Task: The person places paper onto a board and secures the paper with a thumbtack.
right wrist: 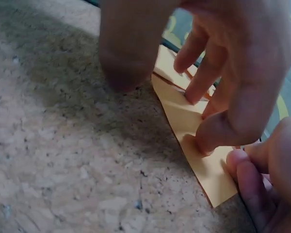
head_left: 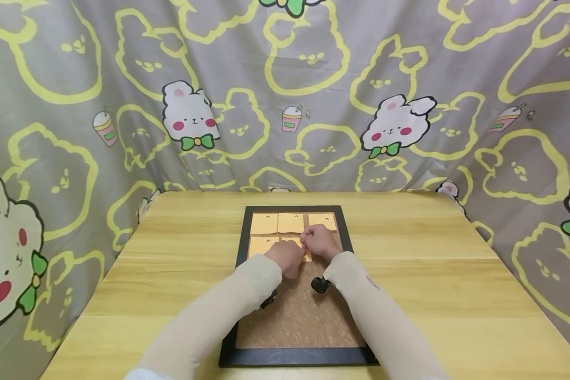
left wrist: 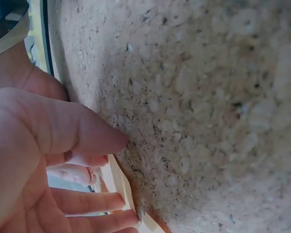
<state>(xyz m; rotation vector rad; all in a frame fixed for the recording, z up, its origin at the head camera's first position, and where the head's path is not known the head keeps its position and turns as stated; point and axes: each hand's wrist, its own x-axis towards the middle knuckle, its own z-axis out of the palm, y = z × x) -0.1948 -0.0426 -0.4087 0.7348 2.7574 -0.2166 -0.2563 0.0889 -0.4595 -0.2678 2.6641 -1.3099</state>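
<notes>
My left hand (head_left: 287, 257) reaches over the board, and its fingertips press on an orange paper note (right wrist: 211, 179) in the second row. In the left wrist view the left hand (left wrist: 34, 145) has its fingers stretched onto the note (left wrist: 117, 178), thumb (left wrist: 94, 131) apart over the bare cork. At the note's upper right corner my right hand (head_left: 320, 241) brings thumb and fingertips together. The right wrist view shows this right hand (right wrist: 286, 165) pinching right beside the note. I cannot tell what small thing is between its fingertips, which hide it.
Under both hands lies a cork board (head_left: 294, 322) in a black frame (head_left: 299, 357). Three orange notes (head_left: 264, 226) line its far row; another note (head_left: 257, 247) sits left of my left hand. The wooden table (head_left: 432, 285) runs back to a patterned curtain (head_left: 247, 63).
</notes>
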